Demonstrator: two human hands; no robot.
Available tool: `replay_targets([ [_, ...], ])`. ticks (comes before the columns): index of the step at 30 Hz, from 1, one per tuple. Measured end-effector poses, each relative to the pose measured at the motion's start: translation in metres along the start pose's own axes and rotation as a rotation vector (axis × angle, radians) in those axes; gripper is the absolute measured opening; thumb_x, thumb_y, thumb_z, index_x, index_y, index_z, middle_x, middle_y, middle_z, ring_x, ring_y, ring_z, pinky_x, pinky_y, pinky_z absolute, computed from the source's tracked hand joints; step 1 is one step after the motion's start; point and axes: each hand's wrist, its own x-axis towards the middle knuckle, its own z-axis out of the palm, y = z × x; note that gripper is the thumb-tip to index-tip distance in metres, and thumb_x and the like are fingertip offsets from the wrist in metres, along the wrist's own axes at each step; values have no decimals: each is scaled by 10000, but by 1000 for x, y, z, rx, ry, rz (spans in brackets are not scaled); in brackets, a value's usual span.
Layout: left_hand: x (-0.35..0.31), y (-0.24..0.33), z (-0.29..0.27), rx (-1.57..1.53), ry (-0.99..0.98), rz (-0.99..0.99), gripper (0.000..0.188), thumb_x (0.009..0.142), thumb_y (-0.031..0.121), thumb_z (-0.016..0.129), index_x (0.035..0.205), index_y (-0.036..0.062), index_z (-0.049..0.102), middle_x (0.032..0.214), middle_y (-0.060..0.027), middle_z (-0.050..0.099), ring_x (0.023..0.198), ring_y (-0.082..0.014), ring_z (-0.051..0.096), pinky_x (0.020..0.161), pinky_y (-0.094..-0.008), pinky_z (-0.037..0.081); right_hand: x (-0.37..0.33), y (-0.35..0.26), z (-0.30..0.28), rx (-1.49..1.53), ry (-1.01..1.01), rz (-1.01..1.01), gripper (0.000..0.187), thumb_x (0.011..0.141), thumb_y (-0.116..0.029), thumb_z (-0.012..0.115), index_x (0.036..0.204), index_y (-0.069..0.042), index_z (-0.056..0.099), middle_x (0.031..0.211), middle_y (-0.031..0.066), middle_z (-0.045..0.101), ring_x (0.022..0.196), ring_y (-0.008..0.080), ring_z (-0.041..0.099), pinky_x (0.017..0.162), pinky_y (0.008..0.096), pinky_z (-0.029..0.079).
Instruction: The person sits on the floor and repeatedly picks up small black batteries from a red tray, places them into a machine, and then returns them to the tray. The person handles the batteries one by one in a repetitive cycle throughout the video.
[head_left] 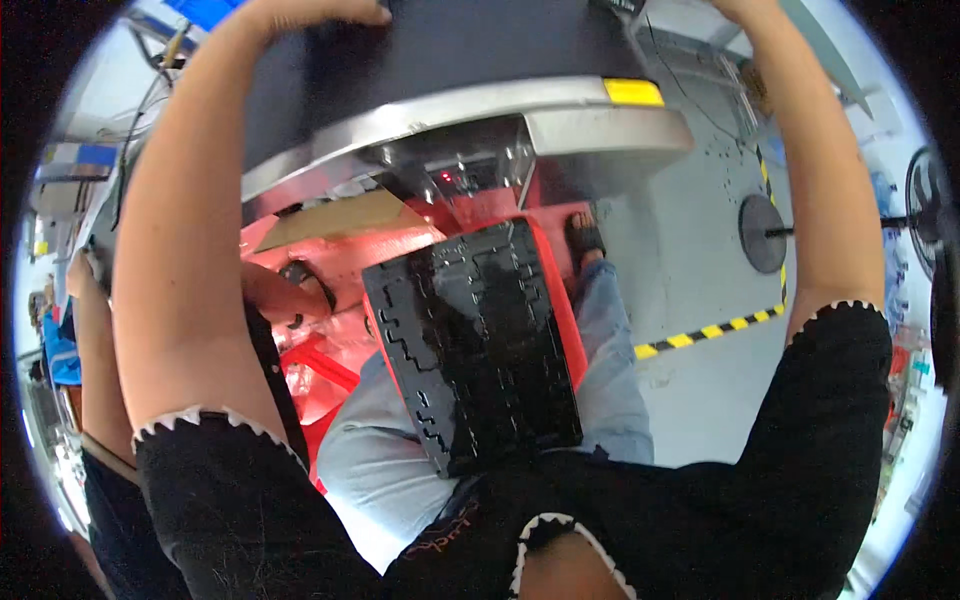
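Note:
My left hand [320, 12] reaches over the far part of a dark, flat work surface [450, 60], cut off by the top edge. One digit stretches to the right over that surface, and nothing shows in the visible part of the hand. My right hand [742, 6] also reaches the top edge, right of the surface; only its wrist end shows and its fingers are out of frame. Across my lap lies a black moulded plastic tray [500, 340] with rows of stepped slots, touched by neither hand. Red plastic [560, 290] shows along its edges.
The surface has a rounded metal edge [450, 108] with a yellow label [633, 92]. Under it lie red sheeting [340, 250] and cardboard [340, 218]. Another person's arm [100, 350] is at the left. At right are black-yellow floor tape [710, 332] and a fan [925, 215].

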Motion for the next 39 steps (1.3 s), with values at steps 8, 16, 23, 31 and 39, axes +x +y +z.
replay_targets([
  [8, -23, 12, 24, 56, 472, 174, 926, 670, 377, 816, 1411, 0, 408, 1363, -227, 490, 1280, -317, 457, 1089, -373, 348, -185, -63, 43, 448, 138, 9, 275, 868, -166, 659, 1115, -46, 677, 966, 59, 652, 863, 127, 598, 791, 240, 454],
  [16, -190, 70, 55, 262, 508, 273, 926, 656, 253, 834, 1445, 85, 380, 1490, -206, 342, 1371, -346, 347, 1133, -437, 289, -236, -48, 259, 544, -475, -194, 250, 806, -121, 641, 1040, -65, 706, 1075, 157, 662, 1041, 306, 611, 945, 400, 461],
  [23, -255, 36, 174, -3, 217, 271, 921, 598, 216, 834, 1397, 20, 418, 1370, -224, 455, 1280, -390, 430, 1074, -449, 346, -253, -41, 251, 327, -222, -334, 274, 860, -181, 620, 1114, -101, 684, 1250, 119, 603, 1261, 343, 479, 1055, 449, 386],
  [31, -272, 4, 285, 201, 1, 122, 749, 808, 321, 686, 1413, 11, 370, 1517, -177, 293, 1400, -315, 303, 1102, -592, 251, -280, -66, 183, 337, -376, -257, 360, 877, -181, 642, 1219, -68, 615, 1272, 154, 555, 1243, 319, 477, 1064, 413, 361],
  [39, -271, 55, 289, 61, 163, 59, 763, 819, 473, 645, 1418, 68, 399, 1533, -163, 273, 1422, -317, 261, 1128, -583, 186, -156, -105, 78, 97, 244, -481, 323, 850, -248, 698, 1114, -63, 678, 1148, 93, 648, 1070, 218, 607, 915, 338, 470],
])
